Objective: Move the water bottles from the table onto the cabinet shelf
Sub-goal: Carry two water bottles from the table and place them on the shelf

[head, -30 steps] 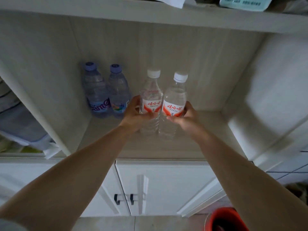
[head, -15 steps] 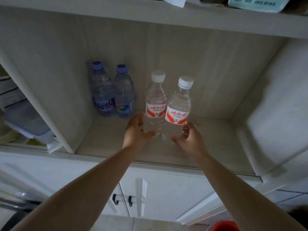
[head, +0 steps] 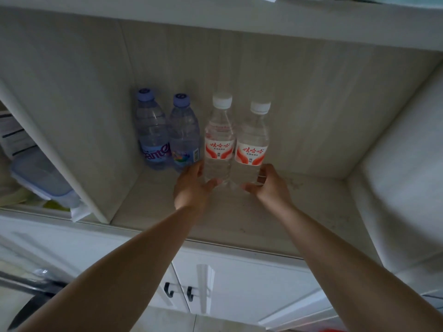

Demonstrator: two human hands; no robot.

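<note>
My left hand (head: 191, 185) wraps the base of one clear red-labelled white-capped bottle (head: 218, 142), my right hand (head: 268, 185) its twin (head: 252, 149); both upright on the pale wood cabinet shelf (head: 299, 212), beside two purple-capped bottles (head: 167, 133).

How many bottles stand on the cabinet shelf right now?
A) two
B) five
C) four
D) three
C: two purple-capped bottles stand at the left of the shelf, and beside them two white-capped bottles with red labels, one at the left hand, one at the right hand.
</note>
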